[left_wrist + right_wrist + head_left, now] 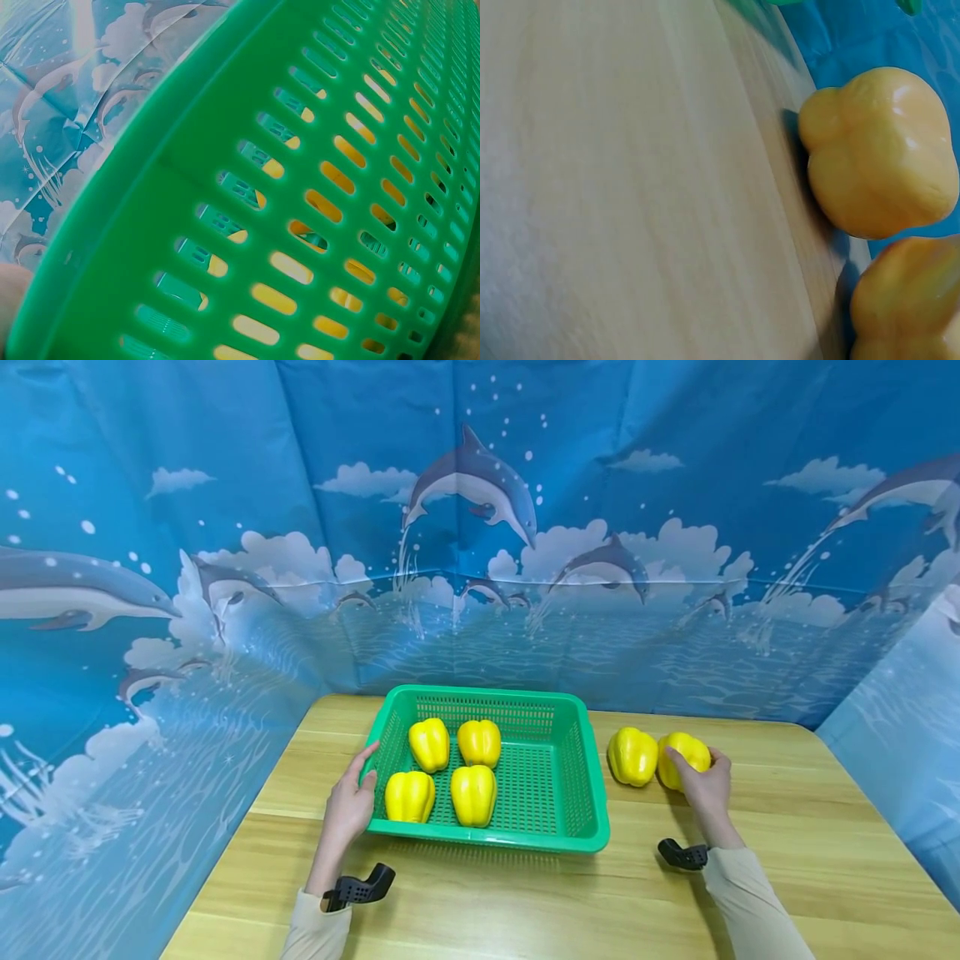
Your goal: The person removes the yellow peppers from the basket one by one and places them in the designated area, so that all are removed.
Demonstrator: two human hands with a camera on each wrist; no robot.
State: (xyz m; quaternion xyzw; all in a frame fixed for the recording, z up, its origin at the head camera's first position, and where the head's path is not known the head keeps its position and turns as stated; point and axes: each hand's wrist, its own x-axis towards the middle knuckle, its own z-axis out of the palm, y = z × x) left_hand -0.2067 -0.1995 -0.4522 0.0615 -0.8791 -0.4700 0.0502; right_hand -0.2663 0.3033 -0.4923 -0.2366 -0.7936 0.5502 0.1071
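- Six yellow bell peppers [474, 796] show: four sit inside the green basket [487, 837], at about 6, 8, 10 and 12 o'clock from its centre.
- Two more are outside the basket at its 3 o'clock, close beside each other: the inner pepper [632, 757] on the surface [540, 902], the outer pepper [684, 750] farther out; whether the latter is lifted cannot be told.
- Right hand [708, 781] comes in from the outer pepper's 4 o'clock and grips it between thumb and fingers.
- Left hand [351, 800] rests against the basket's rim at 9 o'clock, fingers loosely extended.
- Each wrist wears a black mount, left mount [363, 887] and right mount [682, 854], above pale sleeves [753, 902].
- Beyond the surface, at 12 o'clock, hangs a blue dolphin-print sheet [480, 635].
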